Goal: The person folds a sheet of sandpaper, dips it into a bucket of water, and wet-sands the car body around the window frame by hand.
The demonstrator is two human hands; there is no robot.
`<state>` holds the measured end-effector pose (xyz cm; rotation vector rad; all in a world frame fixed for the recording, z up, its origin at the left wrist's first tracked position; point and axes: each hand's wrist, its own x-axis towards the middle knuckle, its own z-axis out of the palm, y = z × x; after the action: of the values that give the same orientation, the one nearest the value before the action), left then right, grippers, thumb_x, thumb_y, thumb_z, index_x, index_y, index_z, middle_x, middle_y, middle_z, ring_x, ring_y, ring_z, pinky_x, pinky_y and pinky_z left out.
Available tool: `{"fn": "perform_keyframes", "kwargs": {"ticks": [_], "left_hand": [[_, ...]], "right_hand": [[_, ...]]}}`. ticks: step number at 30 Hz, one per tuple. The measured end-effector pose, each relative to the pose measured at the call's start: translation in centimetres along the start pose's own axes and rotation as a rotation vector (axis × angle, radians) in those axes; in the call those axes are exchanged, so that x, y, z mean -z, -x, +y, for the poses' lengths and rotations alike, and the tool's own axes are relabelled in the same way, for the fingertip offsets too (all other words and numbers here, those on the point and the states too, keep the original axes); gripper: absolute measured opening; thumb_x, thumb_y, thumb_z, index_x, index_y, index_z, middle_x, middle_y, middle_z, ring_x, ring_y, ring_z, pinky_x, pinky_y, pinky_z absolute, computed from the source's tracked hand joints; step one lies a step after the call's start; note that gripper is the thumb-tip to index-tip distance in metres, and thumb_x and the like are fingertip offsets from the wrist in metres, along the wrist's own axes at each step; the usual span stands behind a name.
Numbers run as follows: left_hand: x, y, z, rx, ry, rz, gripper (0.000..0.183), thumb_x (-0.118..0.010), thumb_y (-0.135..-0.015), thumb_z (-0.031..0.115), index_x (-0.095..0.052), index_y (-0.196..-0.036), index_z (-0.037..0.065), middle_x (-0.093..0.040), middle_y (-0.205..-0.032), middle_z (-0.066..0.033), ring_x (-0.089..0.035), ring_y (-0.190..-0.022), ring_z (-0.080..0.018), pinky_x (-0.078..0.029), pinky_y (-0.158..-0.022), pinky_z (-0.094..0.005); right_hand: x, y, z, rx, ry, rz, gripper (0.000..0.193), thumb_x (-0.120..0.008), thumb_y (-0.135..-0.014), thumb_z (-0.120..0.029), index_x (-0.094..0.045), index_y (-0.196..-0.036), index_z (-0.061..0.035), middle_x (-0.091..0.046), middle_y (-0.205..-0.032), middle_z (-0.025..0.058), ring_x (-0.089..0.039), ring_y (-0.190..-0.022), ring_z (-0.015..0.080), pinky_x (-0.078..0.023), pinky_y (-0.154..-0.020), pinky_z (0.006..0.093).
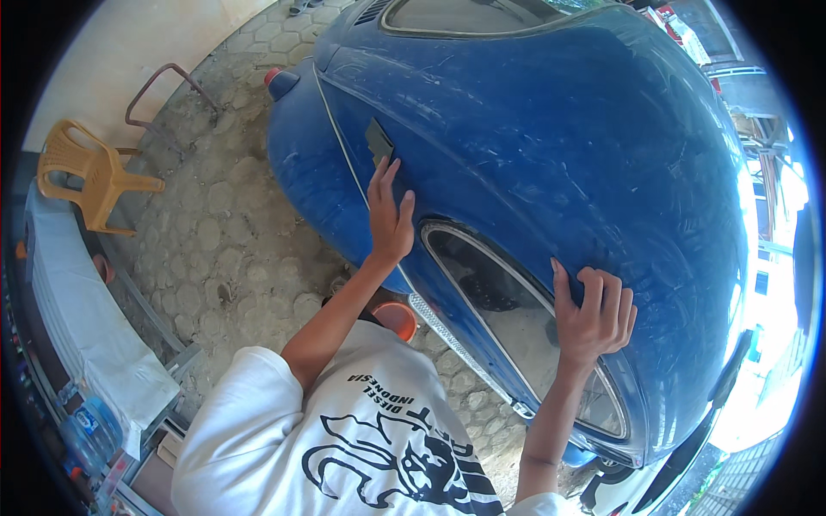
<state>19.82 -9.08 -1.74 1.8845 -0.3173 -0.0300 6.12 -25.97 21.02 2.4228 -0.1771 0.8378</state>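
A blue rounded car body (551, 129) with dusty, pale-streaked paint fills the upper right. My left hand (392, 219) reaches to its side panel, fingers stretched out and apart. Their tips meet the lower end of a small dark grey sheet (379, 140), which looks like sandpaper and lies against the panel. Over the top edge of the side window (508, 301), my right hand (595, 316) rests on the roof, thumb held apart and fingers bent, with nothing visible in it. Its fingertips are partly hidden.
An orange bucket (396, 320) stands on the paving beside me, close to the car. At the left are a yellow plastic chair (96, 172), a metal frame (168, 95), a long covered bench (95, 301) and a large water bottle (90, 430). A wall rises behind.
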Motion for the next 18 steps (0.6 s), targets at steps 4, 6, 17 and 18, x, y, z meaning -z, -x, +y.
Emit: {"fn": "perform_keyframes", "kwargs": {"ticks": [4, 6, 17, 18], "left_hand": [[0.2, -1.9, -1.9, 0.035, 0.207, 0.155, 0.063, -0.026, -0.103, 0.041, -0.014, -0.151, 0.002, -0.010, -0.157, -0.0189, -0.007, -0.146, -0.0325, -0.013, -0.118, -0.0435], [-0.9, -4.3, -2.1, 0.052, 0.318, 0.135, 0.064, -0.022, -0.103, 0.043, -0.011, -0.151, 0.002, -0.007, -0.158, -0.0182, -0.004, -0.147, -0.0316, -0.010, -0.118, -0.0428], [-3.5, -2.3, -4.8, 0.175, 0.394, 0.101, 0.073, -0.014, -0.101, 0.053, -0.001, -0.151, 0.002, 0.003, -0.159, -0.0157, 0.002, -0.147, -0.0283, -0.003, -0.120, -0.0383], [-3.2, -3.0, -5.9, 0.285, 0.534, 0.124, 0.073, -0.014, -0.101, 0.053, -0.002, -0.151, 0.001, 0.001, -0.159, -0.0161, 0.001, -0.147, -0.0281, -0.004, -0.120, -0.0373]], "right_hand": [[-0.1, -0.1, 0.0, 0.005, 0.002, -0.003, 0.039, -0.078, -0.071, -0.052, -0.060, -0.065, -0.0186, -0.058, -0.068, -0.0075, -0.049, -0.053, 0.0105, -0.035, -0.048, 0.0251], [-0.1, -0.3, 0.0, 0.004, -0.003, -0.008, 0.039, -0.078, -0.072, -0.052, -0.059, -0.066, -0.0186, -0.058, -0.068, -0.0073, -0.049, -0.053, 0.0108, -0.035, -0.048, 0.0254], [-0.1, -0.4, -0.3, -0.023, 0.028, -0.045, 0.041, -0.080, -0.071, -0.050, -0.054, -0.064, -0.0188, -0.056, -0.066, -0.0062, -0.048, -0.052, 0.0121, -0.035, -0.048, 0.0267], [-0.2, -0.4, -0.3, -0.020, 0.026, -0.043, 0.041, -0.079, -0.072, -0.050, -0.054, -0.064, -0.0190, -0.055, -0.066, -0.0061, -0.047, -0.051, 0.0122, -0.035, -0.048, 0.0268]]}}
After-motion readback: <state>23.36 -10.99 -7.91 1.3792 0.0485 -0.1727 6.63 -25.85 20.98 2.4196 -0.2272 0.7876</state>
